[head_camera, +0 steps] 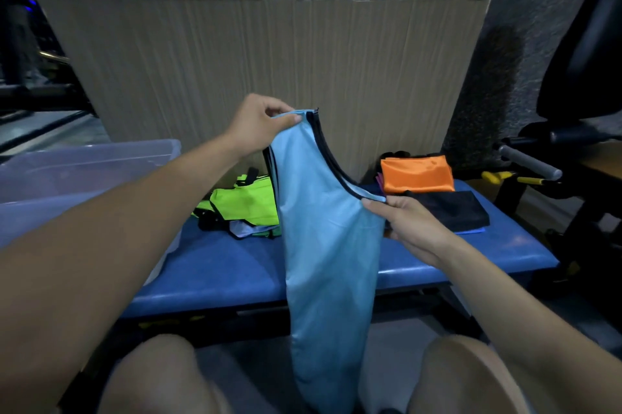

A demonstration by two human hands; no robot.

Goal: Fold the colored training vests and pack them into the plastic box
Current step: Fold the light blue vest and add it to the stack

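Note:
A light blue vest (328,245) with black trim hangs lengthwise in front of me, its bottom end down between my knees. My left hand (259,125) pinches its upper shoulder strap, raised above the bench. My right hand (409,225) grips the lower strap edge at the vest's right side. Loose on the blue bench (218,265) behind the held vest lies a neon green vest (245,203) on a small heap of others. Folded orange (417,174) and black (451,211) vests sit at the bench's right end. The clear plastic box (67,174) stands at the left.
A tall cardboard sheet (269,43) stands upright behind the bench. Black gym equipment with a grey padded bar (531,161) and yellow handles is at the right. My bare knees are at the bottom of the view.

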